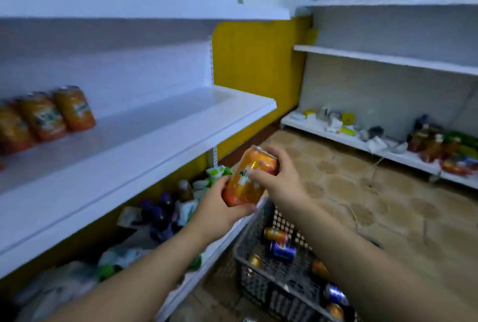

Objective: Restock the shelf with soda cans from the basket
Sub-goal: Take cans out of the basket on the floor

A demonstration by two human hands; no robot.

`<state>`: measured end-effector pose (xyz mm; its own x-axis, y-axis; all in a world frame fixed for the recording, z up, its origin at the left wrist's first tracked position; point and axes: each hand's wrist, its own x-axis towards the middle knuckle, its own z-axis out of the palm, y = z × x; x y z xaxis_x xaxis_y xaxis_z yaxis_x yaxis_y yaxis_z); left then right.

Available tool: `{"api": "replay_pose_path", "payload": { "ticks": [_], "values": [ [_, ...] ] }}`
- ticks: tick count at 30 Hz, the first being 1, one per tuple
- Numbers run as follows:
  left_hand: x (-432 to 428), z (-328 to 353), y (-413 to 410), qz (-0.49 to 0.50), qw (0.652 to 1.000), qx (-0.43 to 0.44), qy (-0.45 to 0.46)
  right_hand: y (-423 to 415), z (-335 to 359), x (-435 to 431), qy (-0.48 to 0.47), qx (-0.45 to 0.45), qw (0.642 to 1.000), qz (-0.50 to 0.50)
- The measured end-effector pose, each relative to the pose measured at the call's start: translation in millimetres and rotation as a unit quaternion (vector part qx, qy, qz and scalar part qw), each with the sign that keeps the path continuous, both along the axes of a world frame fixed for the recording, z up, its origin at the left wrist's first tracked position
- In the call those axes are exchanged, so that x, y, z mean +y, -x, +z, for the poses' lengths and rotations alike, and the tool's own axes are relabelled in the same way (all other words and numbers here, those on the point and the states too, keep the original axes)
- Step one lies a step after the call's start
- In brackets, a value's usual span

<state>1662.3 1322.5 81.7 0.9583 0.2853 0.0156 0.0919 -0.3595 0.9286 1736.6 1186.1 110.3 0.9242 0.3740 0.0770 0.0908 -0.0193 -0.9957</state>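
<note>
- Now tilted at centre, an orange can (248,179) with white lettering is gripped: left hand (219,208) curled under its base, right hand (282,179) round its top.
- Grey basket (248,244) at five o'clock; shelf (155,127) at nine.

Orange can (249,177), grey basket (261,264), white shelf (144,138), seemingly blotch-patterned tan floor (362,192).

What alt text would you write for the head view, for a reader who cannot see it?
The left hand and right hand hold an orange soda can above a grey basket with more cans in it. At left, a white shelf carries a few orange cans.
</note>
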Motion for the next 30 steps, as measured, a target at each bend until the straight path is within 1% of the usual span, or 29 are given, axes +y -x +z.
{"api": "replay_pose_path", "payload": {
  "ticks": [3, 5, 8, 11, 13, 15, 18, 19, 21, 24, 28, 30],
  "values": [
    [30, 35, 41, 0.081, 0.994, -0.044, -0.051, 26, 32, 42, 0.011, -0.002, 0.999, 0.053],
    [54, 51, 68, 0.102, 0.991, -0.04, -0.083, 44, 48, 69, 0.023, -0.028, 0.997, 0.068],
    [95, 69, 111, 0.105, 0.986, -0.003, -0.127, 74, 65, 113, 0.04, -0.083, 0.992, 0.089],
    [144, 76, 155, 0.136, 0.972, 0.063, -0.181, 105, 70, 159, 0.062, -0.129, 0.981, 0.134],
    [179, 74, 189, 0.171, 0.946, 0.124, -0.245, 123, 71, 188, 0.085, -0.151, 0.972, 0.16],
    [212, 66, 223, 0.2, 0.912, 0.189, -0.304, 138, 70, 215, 0.094, -0.161, 0.965, 0.186],
    [252, 58, 267, 0.23, 0.855, 0.293, -0.361, 152, 65, 251, 0.108, -0.184, 0.955, 0.207],
    [261, 56, 277, 0.238, 0.842, 0.319, -0.365, 156, 63, 261, 0.115, -0.192, 0.952, 0.211],
    [272, 55, 288, 0.248, 0.835, 0.341, -0.354, 160, 61, 278, 0.123, -0.205, 0.947, 0.215],
    [278, 51, 287, 0.254, 0.831, 0.344, -0.355, 160, 59, 300, 0.119, -0.227, 0.941, 0.221],
    [283, 44, 286, 0.257, 0.828, 0.344, -0.36, 149, 50, 327, 0.144, -0.308, 0.914, 0.22],
    [285, 42, 287, 0.258, 0.827, 0.343, -0.362, 143, 47, 341, 0.145, -0.325, 0.909, 0.218]
  ]
}}
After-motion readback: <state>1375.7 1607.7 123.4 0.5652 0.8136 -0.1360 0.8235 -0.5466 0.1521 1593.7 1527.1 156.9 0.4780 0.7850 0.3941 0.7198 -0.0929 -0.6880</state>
